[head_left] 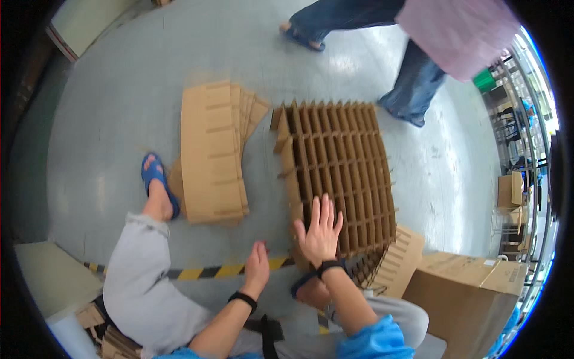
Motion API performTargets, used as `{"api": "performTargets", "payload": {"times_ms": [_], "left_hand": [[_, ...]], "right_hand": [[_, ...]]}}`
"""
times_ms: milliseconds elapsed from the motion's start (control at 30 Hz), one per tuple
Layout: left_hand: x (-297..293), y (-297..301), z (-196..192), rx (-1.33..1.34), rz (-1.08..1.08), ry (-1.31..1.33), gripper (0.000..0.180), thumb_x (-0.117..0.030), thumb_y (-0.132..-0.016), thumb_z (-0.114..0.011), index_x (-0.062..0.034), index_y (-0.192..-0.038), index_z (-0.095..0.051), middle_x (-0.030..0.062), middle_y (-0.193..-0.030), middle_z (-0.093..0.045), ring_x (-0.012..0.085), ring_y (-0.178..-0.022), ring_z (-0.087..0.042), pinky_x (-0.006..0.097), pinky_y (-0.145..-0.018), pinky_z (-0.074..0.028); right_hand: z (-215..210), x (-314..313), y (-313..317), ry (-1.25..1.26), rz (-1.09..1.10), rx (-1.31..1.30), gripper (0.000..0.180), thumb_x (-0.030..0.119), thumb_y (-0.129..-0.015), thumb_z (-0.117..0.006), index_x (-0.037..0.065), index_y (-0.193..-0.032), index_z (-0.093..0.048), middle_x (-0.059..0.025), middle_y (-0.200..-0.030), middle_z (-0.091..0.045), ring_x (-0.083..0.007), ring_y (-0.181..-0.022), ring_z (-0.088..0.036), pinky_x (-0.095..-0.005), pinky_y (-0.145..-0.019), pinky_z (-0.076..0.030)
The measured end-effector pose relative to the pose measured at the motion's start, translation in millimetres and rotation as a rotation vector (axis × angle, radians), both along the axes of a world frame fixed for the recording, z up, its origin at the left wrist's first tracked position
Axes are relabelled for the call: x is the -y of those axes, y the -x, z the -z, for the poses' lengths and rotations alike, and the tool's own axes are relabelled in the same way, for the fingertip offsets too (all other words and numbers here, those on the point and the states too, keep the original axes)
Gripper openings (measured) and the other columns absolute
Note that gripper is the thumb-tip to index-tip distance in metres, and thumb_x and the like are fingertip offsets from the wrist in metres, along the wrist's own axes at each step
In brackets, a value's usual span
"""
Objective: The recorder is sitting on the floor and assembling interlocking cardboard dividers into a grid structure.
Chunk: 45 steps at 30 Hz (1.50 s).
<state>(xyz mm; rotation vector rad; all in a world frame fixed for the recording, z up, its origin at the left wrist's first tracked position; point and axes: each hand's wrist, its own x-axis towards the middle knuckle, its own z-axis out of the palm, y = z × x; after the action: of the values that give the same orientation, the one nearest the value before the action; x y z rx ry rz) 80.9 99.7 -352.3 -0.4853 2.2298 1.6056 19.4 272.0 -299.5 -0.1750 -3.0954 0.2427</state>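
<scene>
A brown cardboard divider grid [335, 155] with many slotted cells stands on the floor in front of me, slightly right. My right hand [320, 236] lies palm down over its near part, fingers spread, holding nothing. To the left of the grid's near corner, my left hand [257, 269] hovers above the floor. It is seen edge-on with its fingers stretched out, a little blurred, and nothing shows in it. A stack of flat slotted cardboard strips [209, 152] rests on the floor left of the grid, the far ones fanned out.
A closed cardboard box [466, 287] stands at the near right, with a loose slotted sheet [397, 260] leaning beside it. Yellow-black floor tape [209, 272] crosses near my feet. Another person [412, 72] in jeans walks past the grid's far side. Shelving lines the right edge.
</scene>
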Motion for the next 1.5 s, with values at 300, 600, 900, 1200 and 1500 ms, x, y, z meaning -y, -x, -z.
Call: {"api": "performTargets", "payload": {"times_ms": [300, 600, 900, 1200, 1500], "left_hand": [[36, -26, 29, 0.155, 0.083, 0.028, 0.042, -0.035, -0.105, -0.039, 0.0007, -0.120, -0.055, 0.0180, -0.101, -0.066, 0.0319, -0.097, -0.063, 0.038, -0.087, -0.048], [26, -6, 33, 0.333, 0.130, -0.029, 0.041, -0.034, -0.105, -0.040, 0.0012, -0.121, -0.053, 0.0168, -0.101, -0.065, 0.0273, -0.094, -0.064, 0.037, -0.087, -0.048], [26, 11, 0, 0.093, -0.040, -0.162, 0.026, -0.021, -0.103, -0.046, 0.0008, -0.115, -0.054, 0.0102, -0.097, -0.064, 0.0225, -0.088, -0.061, 0.036, -0.082, -0.048], [110, 50, 27, -0.190, -0.453, 0.293, 0.022, -0.012, -0.096, -0.052, -0.0001, -0.115, -0.054, 0.0163, -0.111, -0.057, 0.0290, -0.106, -0.054, 0.041, -0.094, -0.043], [70, 41, -21, -0.213, -0.190, 0.157, 0.028, -0.015, -0.095, -0.055, -0.0026, -0.121, -0.052, 0.0180, -0.123, -0.051, 0.0296, -0.108, -0.052, 0.041, -0.097, -0.042]], "right_hand": [[2, 33, 163, 0.059, -0.104, -0.232, 0.074, 0.050, -0.093, -0.055, 0.002, -0.147, -0.036, -0.0188, -0.156, -0.031, -0.0341, -0.146, -0.024, -0.0524, -0.118, -0.018], [-6, 35, 170, 0.169, -0.218, -0.132, 0.076, 0.053, -0.090, -0.056, 0.010, -0.149, -0.037, -0.0178, -0.157, -0.029, -0.0334, -0.147, -0.024, -0.0543, -0.117, -0.017], [-13, 26, 103, 0.255, -0.232, -0.039, 0.074, 0.048, -0.092, -0.057, 0.008, -0.149, -0.034, -0.0200, -0.158, -0.025, -0.0352, -0.147, -0.021, -0.0523, -0.119, -0.016], [-23, 22, 18, 0.140, -0.207, -0.033, 0.067, 0.044, -0.085, -0.067, 0.010, -0.139, -0.050, -0.0191, -0.154, -0.034, -0.0351, -0.143, -0.029, -0.0519, -0.115, -0.023], [-24, 35, 5, 0.332, -0.060, -0.106, 0.059, 0.030, -0.090, -0.063, 0.007, -0.141, -0.044, -0.0193, -0.151, -0.035, -0.0373, -0.141, -0.031, -0.0507, -0.115, -0.024]]}}
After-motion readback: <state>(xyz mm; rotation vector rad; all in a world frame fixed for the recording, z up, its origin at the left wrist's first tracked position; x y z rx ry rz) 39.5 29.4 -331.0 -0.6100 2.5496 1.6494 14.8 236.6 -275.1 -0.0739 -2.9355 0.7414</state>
